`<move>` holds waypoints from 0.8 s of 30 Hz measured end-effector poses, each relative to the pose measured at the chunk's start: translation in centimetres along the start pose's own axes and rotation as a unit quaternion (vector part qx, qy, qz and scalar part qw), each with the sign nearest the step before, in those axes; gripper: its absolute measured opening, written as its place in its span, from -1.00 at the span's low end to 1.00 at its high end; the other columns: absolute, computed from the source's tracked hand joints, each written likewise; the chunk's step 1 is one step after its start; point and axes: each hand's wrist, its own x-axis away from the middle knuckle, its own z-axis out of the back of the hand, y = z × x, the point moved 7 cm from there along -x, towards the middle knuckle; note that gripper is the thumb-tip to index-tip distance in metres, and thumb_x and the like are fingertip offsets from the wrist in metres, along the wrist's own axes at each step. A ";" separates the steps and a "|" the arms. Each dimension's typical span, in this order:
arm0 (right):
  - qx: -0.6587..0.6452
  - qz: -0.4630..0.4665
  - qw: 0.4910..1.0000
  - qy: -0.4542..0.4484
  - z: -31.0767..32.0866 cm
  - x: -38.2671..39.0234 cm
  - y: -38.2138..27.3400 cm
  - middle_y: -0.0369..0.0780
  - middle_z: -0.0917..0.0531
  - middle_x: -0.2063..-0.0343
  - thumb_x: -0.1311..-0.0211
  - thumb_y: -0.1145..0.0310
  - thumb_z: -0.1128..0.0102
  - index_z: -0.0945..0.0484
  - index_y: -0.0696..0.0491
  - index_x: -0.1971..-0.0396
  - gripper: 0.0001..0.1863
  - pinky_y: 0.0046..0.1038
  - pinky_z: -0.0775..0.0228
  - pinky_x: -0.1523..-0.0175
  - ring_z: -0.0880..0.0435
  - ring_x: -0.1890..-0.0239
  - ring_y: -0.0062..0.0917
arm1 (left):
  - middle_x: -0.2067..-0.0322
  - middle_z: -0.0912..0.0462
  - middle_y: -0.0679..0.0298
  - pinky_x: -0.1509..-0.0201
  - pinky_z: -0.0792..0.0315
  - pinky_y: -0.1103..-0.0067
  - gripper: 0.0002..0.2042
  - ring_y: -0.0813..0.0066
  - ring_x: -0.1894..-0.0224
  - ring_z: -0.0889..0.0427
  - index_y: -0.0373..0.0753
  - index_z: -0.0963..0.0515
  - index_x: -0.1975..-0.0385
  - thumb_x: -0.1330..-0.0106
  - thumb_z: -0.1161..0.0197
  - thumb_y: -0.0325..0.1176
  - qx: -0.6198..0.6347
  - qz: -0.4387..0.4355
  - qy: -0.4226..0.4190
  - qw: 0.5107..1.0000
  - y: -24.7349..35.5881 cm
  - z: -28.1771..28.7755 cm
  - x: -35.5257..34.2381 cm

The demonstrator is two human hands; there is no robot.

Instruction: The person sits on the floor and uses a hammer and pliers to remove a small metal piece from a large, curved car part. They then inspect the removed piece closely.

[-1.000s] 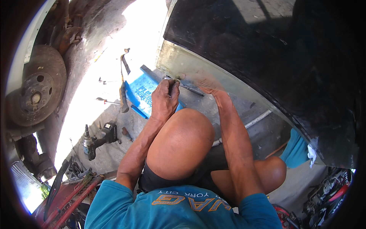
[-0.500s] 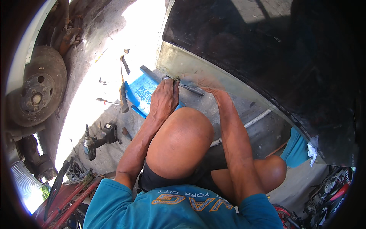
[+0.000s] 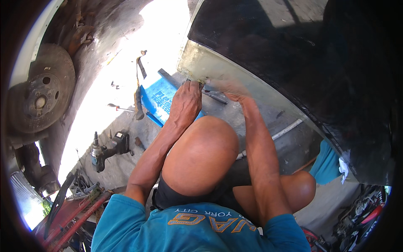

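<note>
My left hand (image 3: 187,101) is closed, knuckles up, at the lower corner of a large dark panel (image 3: 268,59) with a pale, dirty edge strip (image 3: 210,61). Something small and dark shows at its fingertips, too hidden to name. Close on its right, my right hand (image 3: 233,89) is smeared by motion against the pale strip. Its fingers cannot be made out, nor whether they hold anything. Below the hands a dark rod (image 3: 215,98) lies on the floor. A blue plastic piece with print on it (image 3: 156,94) lies beside and partly behind my left hand.
Left of the blue piece lie a hammer-like tool (image 3: 138,98) and a screwdriver (image 3: 119,108). A cordless power tool (image 3: 108,150) rests nearer me. A wheel (image 3: 42,101) stands at far left. A white pipe (image 3: 287,129) lies under the panel. Red metal frames (image 3: 73,218) fill the lower left.
My right hand has shifted slightly upward along the pale strip and is more blurred. My left hand stays closed in nearly the same place. The whole view has shifted a little.
</note>
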 end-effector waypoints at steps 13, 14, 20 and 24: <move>0.080 0.101 0.992 0.017 -1.1 0.5 -3.4 -0.25 -0.72 0.18 -0.12 0.41 -0.37 -0.69 0.13 0.11 -0.69 -0.45 -0.47 -0.02 -0.62 0.14 -0.57 | 0.31 -0.61 -0.12 0.12 -0.53 0.16 -0.75 -0.12 0.22 -0.63 -0.40 -0.48 0.28 -0.47 -0.11 -0.28 -0.024 -0.003 -0.020 0.999 0.8 0.7 -0.4; 0.064 0.090 0.994 0.021 -1.2 0.5 -3.3 -0.25 -0.72 0.18 -0.12 0.41 -0.36 -0.69 0.14 0.11 -0.69 -0.45 -0.46 -0.03 -0.62 0.14 -0.57 | 0.32 -0.61 -0.12 0.13 -0.53 0.16 -0.75 -0.12 0.23 -0.64 -0.41 -0.48 0.29 -0.47 -0.10 -0.28 -0.024 -0.006 -0.017 1.000 0.9 0.8 -0.3; 0.082 0.133 0.987 0.023 -1.0 0.5 -2.0 -0.22 -0.73 0.17 -0.16 0.37 -0.34 -0.69 0.14 0.14 -0.72 -0.42 -0.46 -0.03 -0.62 0.15 -0.54 | 0.36 -0.60 -0.12 0.18 -0.54 0.17 -0.75 -0.12 0.28 -0.64 -0.41 -0.44 0.31 -0.48 -0.07 -0.29 -0.032 -0.030 -0.008 0.999 0.1 -0.3 -0.2; 0.028 0.074 0.997 0.027 -0.3 0.0 0.0 -0.20 -0.73 0.16 -0.17 0.33 -0.35 -0.69 0.14 0.14 -0.71 -0.41 -0.46 -0.02 -0.62 0.16 -0.52 | 0.39 -0.60 -0.13 0.21 -0.52 0.13 -0.75 -0.15 0.32 -0.63 -0.39 -0.43 0.32 -0.49 -0.05 -0.29 -0.009 0.011 -0.012 1.000 -0.2 -0.7 0.2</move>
